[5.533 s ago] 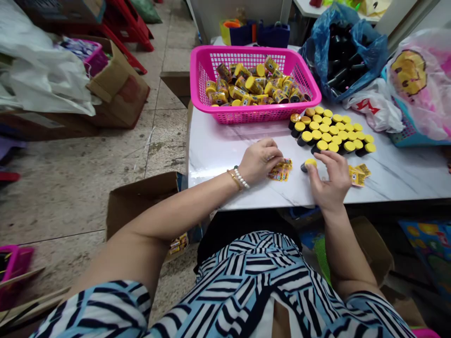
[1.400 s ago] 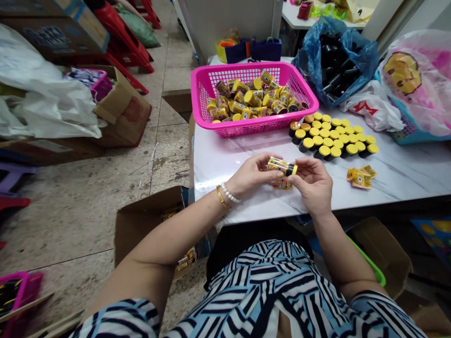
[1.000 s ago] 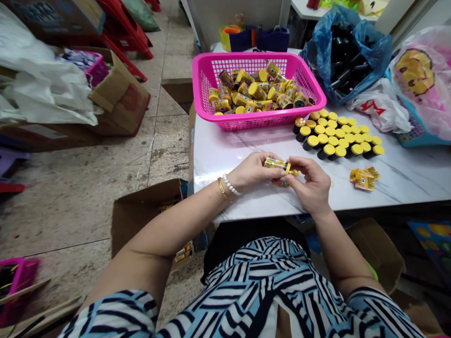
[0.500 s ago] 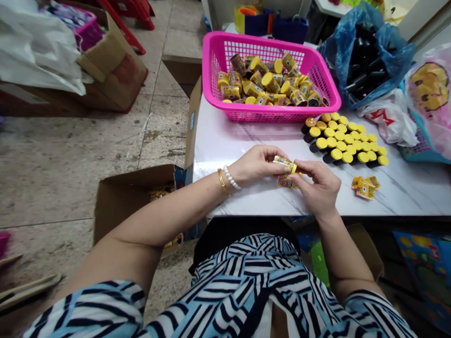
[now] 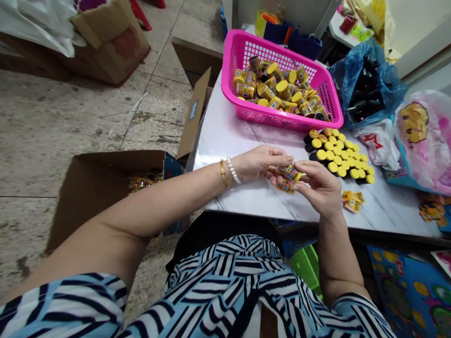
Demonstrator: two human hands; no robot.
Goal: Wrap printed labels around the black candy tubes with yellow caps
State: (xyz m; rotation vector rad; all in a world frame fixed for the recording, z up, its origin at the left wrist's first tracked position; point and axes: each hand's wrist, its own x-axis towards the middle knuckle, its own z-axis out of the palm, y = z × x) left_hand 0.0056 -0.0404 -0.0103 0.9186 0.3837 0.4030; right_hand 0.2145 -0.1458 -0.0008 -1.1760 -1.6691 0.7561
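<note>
Both of my hands meet above the near edge of a white marble table [image 5: 246, 202]. My left hand [image 5: 260, 162] and my right hand [image 5: 317, 185] pinch one small yellow-capped tube [image 5: 289, 172] with a yellow label wrapped on it. Under it, a few loose yellow labels [image 5: 284, 188] lie on the table. A cluster of several black tubes with yellow caps [image 5: 340, 155] stands upright just beyond my right hand. A pink basket [image 5: 243, 101] of labelled tubes sits at the far side.
More yellow labels [image 5: 351, 202] lie to the right of my right hand. A blue bag of black tubes [image 5: 366, 84], a white bag [image 5: 378, 141] and a pink printed bag [image 5: 423, 136] crowd the table's right. An open cardboard box [image 5: 102, 183] stands on the floor at left.
My hands went from lying on the table, on the labels and a tube, to holding one tube together and wrapping a label on it. The view has swung leftward.
</note>
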